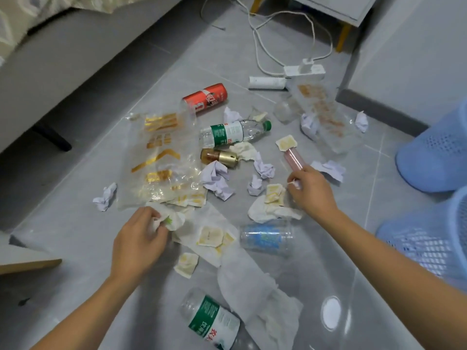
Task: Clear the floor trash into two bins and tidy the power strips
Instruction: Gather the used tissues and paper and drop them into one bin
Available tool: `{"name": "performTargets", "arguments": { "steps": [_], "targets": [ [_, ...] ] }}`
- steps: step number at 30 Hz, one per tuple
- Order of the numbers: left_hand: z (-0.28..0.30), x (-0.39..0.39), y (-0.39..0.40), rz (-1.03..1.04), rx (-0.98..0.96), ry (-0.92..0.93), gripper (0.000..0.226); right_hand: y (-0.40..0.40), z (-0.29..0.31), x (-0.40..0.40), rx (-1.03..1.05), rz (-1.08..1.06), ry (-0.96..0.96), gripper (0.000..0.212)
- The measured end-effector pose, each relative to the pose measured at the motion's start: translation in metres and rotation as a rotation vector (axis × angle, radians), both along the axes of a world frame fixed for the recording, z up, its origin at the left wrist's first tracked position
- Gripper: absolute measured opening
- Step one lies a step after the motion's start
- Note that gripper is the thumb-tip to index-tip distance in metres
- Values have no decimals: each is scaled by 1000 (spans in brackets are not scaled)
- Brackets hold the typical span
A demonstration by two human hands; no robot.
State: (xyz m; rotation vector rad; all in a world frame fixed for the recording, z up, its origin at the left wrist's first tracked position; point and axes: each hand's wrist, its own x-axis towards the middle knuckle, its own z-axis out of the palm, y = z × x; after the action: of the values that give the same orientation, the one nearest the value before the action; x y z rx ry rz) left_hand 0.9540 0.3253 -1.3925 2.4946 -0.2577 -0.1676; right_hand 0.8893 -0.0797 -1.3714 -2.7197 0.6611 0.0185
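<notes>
- Left hand (137, 238): fingers curled round a crumpled white tissue (170, 219) with a green mark, gripping it at floor level just below the big clear bag (159, 160).
- Right hand (309, 190): fingers pinched together on a small white scrap (293, 183); what the scrap is, cannot tell. Hand sits just below the pink tube (293, 159).
- Floor (101, 236): grey tile, litter spread across the middle.
- Red can (206, 98) on its side, far side of the pile.
- Green-label bottle (233, 133) lying flat, green cap pointing right; gold bottle (219, 157) just below it.
- Second green-label bottle (212, 322) lying near the bottom edge, partly out of view.
- Clear cup (265, 236) with blue print on its side, between the two arms.
- Paper balls, yellowish sachets and long white tissues scattered around and between the hands.
- Second clear wrapper (326, 117) with orange print lies toward the wall.
- Power strip (304, 70) at the far right by the wall, white cord (257, 44) looping behind it; white tube (266, 82) touching its left end.
- Two blue bins (437, 152) at the right edge, one nearer than the other.
</notes>
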Motion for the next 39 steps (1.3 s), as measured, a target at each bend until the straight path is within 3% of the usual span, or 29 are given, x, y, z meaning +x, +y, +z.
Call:
{"name": "performTargets", "arguments": {
  "steps": [6, 11, 17, 21, 24, 27, 30, 35, 39],
  "targets": [
    [58, 8, -85, -177, -269, -63, 26, -2, 58, -18, 120, -114, -208, 10],
    [118, -10, -199, -457, -467, -45, 10, -16, 136, -69, 241, -252, -444, 15],
    [181, -81, -352, -753, -590, -39, 17, -83, 217, -181, 85, -535, -740, 11],
    [196, -137, -430, -934, -498, -34, 10, -126, 225, -260, -95, -727, -690, 8],
    [198, -167, -462, -1100, -187, 9, 38, -143, 207, -293, -51, -812, -389, 18],
    [194, -170, -465, -1122, -56, -117, 63, -143, 193, -304, -36, -829, -175, 33],
    [184, -141, -434, -1017, -146, -198, 47, -138, 191, -291, -173, -778, -249, 29],
    [139, -51, -322, -765, -73, -123, 20, -95, 177, -193, -77, -443, -413, 16],
    [102, 4, -236, -595, 64, -75, 16, -46, 134, -111, 64, -170, -282, 20]
  ]
}}
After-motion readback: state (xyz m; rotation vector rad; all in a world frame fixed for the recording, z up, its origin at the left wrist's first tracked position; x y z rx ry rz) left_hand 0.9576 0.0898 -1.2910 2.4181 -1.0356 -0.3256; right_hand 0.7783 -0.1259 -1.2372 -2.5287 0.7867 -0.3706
